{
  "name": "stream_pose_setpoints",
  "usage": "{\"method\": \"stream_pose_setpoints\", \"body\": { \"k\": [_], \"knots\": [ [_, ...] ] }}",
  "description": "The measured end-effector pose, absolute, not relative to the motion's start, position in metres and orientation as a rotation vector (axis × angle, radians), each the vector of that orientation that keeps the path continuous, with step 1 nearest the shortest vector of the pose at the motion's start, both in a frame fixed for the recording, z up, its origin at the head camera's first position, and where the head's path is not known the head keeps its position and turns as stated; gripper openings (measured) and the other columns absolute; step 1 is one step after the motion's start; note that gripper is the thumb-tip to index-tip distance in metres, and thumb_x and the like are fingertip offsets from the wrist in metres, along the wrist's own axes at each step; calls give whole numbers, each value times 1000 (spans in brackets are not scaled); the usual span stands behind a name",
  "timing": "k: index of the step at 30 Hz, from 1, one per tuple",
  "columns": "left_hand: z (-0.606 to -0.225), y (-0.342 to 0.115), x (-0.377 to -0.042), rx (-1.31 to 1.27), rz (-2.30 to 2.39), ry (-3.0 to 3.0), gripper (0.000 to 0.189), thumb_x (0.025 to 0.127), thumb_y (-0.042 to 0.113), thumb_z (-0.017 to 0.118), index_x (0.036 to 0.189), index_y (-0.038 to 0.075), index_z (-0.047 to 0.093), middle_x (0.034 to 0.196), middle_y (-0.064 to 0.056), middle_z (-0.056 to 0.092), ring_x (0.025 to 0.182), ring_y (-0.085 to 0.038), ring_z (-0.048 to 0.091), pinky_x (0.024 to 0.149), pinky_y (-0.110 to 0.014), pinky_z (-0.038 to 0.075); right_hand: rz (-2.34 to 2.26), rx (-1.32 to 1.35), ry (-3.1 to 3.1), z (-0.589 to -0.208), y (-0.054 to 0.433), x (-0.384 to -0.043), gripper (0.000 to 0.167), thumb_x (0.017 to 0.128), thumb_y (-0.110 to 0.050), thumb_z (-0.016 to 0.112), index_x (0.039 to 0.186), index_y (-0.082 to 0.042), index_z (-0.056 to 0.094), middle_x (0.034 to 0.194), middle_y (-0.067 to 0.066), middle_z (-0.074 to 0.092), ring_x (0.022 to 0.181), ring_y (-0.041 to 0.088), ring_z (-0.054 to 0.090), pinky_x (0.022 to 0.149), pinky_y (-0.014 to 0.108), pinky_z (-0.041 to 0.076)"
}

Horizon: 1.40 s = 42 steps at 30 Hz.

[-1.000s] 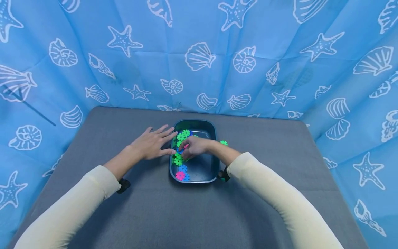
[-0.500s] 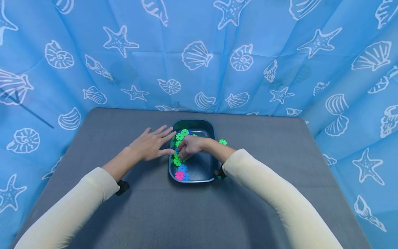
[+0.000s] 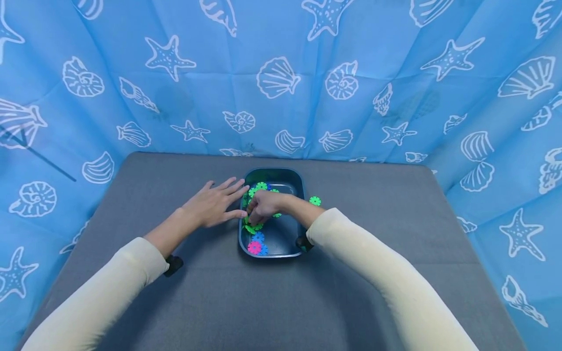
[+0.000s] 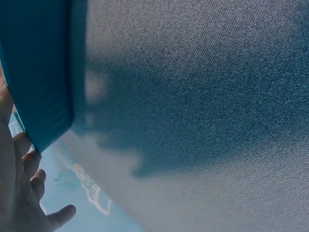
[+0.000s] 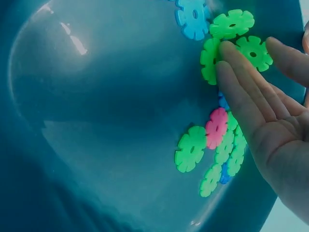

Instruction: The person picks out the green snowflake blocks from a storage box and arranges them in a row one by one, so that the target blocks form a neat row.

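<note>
Fingers (image 5: pixel 241 93) of the right hand (image 3: pixel 265 204) are held straight, thumb apart, touching green discs (image 5: pixel 222 28) beside the left wall of the tray (image 3: pixel 285 239). The left hand (image 3: pixel 215 204) has its fingers spread, touching that wall's rim. A pink disc (image 3: pixel 254 247) and blue discs (image 3: pixel 257 237) lie in the near left corner. A lone disc (image 3: pixel 314 200) sits right of the tray on the table (image 3: pixel 386 219). Behind hangs a curtain (image 3: pixel 281 122).
</note>
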<state>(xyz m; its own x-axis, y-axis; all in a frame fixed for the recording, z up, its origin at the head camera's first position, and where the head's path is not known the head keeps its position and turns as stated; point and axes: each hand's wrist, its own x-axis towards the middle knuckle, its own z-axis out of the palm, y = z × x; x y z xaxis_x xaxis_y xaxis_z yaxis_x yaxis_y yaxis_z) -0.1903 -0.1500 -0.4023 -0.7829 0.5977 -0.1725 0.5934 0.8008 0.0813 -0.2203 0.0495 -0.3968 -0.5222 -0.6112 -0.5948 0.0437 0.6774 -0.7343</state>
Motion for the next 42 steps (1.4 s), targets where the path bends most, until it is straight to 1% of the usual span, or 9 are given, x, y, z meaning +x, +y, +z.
{"method": "stream_pose_setpoints", "body": {
  "k": [5,12,16,20,26,30,36,39,42],
  "knots": [
    [-402,-150,-190,946,17,2807,82,97,66,44,159,16,26,164,-11,22,151,-32,17,111,-68,23,-922,-420,1964,-399,49,-221,25,102,-9,57,119,6,68,111,17,73,105,29,70,92,40,55],
    [-402,-150,-190,967,21,2810,81,97,64,45,159,15,25,164,-11,21,151,-32,18,111,-68,23,-958,-405,1962,-402,49,-224,24,101,-10,58,115,7,70,108,18,73,101,29,72,88,38,57],
    [-402,-150,-190,981,28,2812,81,98,63,45,159,14,26,164,-12,21,150,-32,19,111,-68,24,-966,-394,1955,-401,50,-224,23,101,-9,59,113,6,71,106,18,74,101,29,72,88,39,57],
    [-403,-150,-190,983,48,2813,80,98,62,47,158,14,27,164,-12,22,150,-32,19,111,-68,24,-957,-391,1951,-400,51,-224,23,99,-3,59,117,8,68,106,19,73,100,30,72,88,39,57],
    [-403,-150,-189,983,39,2815,80,98,62,48,158,13,27,163,-13,23,150,-33,20,111,-67,25,-944,-417,1942,-398,55,-223,35,96,7,54,131,13,56,109,21,71,99,31,72,87,39,57],
    [-403,-151,-189,973,31,2814,81,98,63,46,159,14,27,164,-12,22,150,-32,19,111,-67,25,-920,-460,1928,-392,59,-222,37,97,6,54,133,12,55,107,19,72,100,32,72,87,39,57],
    [-405,-151,-189,966,48,2818,82,97,64,47,159,15,27,163,-12,23,150,-33,21,111,-67,25,-861,-560,1907,-378,73,-219,38,97,3,58,135,7,56,97,16,74,95,27,73,83,35,58],
    [-405,-151,-189,962,48,2820,82,96,64,48,159,15,27,163,-12,22,150,-34,21,111,-67,24,-866,-568,1907,-370,87,-218,38,96,2,60,134,6,57,96,16,74,92,25,73,83,34,58],
    [-405,-151,-190,945,54,2814,82,96,64,48,159,15,27,164,-11,22,150,-34,20,112,-68,23,-896,-557,1927,-363,104,-218,38,96,2,61,133,7,57,98,19,74,92,25,74,82,34,59]
  ]
}}
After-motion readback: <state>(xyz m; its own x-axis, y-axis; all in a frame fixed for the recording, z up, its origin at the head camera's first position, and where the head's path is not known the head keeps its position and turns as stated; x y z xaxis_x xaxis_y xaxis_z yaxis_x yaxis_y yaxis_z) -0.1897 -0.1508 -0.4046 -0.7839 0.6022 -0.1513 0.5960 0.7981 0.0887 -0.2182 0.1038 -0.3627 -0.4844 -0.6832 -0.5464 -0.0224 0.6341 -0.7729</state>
